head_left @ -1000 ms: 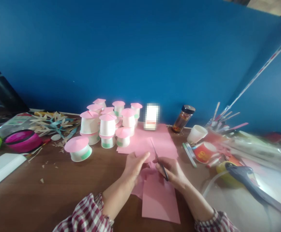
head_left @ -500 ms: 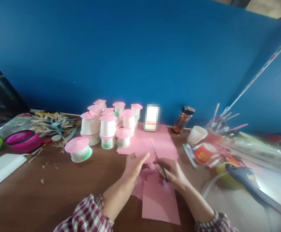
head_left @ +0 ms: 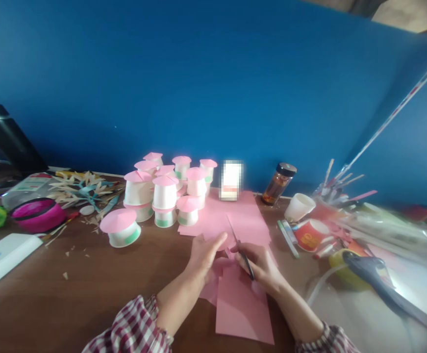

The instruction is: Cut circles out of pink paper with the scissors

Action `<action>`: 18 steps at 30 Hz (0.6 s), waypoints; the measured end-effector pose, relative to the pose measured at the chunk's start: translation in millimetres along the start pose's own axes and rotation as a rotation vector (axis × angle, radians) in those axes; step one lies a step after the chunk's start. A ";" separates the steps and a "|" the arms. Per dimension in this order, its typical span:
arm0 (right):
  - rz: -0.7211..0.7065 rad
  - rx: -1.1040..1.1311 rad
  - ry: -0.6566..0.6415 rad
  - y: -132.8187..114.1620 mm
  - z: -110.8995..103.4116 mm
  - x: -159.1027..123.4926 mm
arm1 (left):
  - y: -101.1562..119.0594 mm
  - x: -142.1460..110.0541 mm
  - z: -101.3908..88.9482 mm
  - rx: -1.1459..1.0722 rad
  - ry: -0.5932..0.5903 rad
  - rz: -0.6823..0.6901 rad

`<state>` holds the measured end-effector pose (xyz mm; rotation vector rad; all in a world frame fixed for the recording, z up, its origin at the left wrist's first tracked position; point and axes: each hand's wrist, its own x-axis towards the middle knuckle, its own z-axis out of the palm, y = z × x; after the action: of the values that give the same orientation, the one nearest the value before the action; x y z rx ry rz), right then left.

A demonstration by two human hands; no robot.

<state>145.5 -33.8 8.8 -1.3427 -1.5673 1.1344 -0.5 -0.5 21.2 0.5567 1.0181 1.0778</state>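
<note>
Between thumb and fingers, my left hand (head_left: 209,252) grips a piece of pink paper (head_left: 223,242). My right hand (head_left: 259,264) is closed around the dark handles of a pair of scissors (head_left: 247,264), whose blade points up and away beside that paper. Below the hands, a pink paper sheet (head_left: 240,314) lies on the table, with pink offcuts partly under my left wrist. Beyond them are larger pink sheets (head_left: 231,215). Left of these stand several white paper cups with pink cone tops (head_left: 164,193), some stacked; one squat cup (head_left: 124,238) sits nearer me.
A lidded jar (head_left: 277,185), a white cup (head_left: 299,208), a red cup (head_left: 312,235) and a glue gun (head_left: 371,267) are to the right. On the left lie a magenta bowl (head_left: 38,215), a white power strip (head_left: 5,257) and a heap of thin strips (head_left: 84,189). A blue wall closes the back.
The scissors have shifted and tilted slightly in my right hand, their handle a little lower and further left. My left hand stays almost in place with the paper. The view has moved very slightly.
</note>
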 end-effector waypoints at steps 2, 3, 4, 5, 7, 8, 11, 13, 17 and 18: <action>0.009 0.008 0.000 -0.4 0.2 0.3 | 0.5 -0.5 0.7 -0.008 0.014 -0.002; 0.012 0.012 -0.001 -0.4 0.2 0.5 | 0.4 -0.4 0.8 -0.008 0.011 0.000; 0.015 0.019 -0.002 -0.5 0.1 0.7 | 0.1 -0.2 0.7 -0.008 0.006 0.001; 0.018 0.028 -0.004 -0.5 0.0 0.8 | -0.2 0.2 0.5 -0.006 -0.002 0.003; 0.027 0.047 -0.007 -0.5 -0.4 0.6 | -1.2 1.2 0.0 0.002 -0.017 0.005; 0.030 0.051 -0.008 -0.6 -0.6 0.4 | -1.6 1.6 -0.2 0.007 -0.021 0.004; 0.023 0.035 -0.006 -1.5 -1.3 -0.5 | -2.6 2.0 -0.5 0.014 -0.019 -0.005; 0.004 0.019 -0.001 -2.0 -1.7 -0.8 | -2.9 1.5 -0.3 0.005 -0.018 -0.006; -0.012 0.025 -0.005 -0.6 -2.1 -0.2 | -2.9 0.4 0.1 -0.014 -0.024 -0.002; -0.006 0.035 -0.010 0.4 -2.2 -0.1 | -2.8 0.3 0.2 -0.016 -0.019 -0.004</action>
<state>147.7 -33.5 9.2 -1.3102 -1.5510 1.1610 1.0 -1.4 18.9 0.5502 0.9931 1.0742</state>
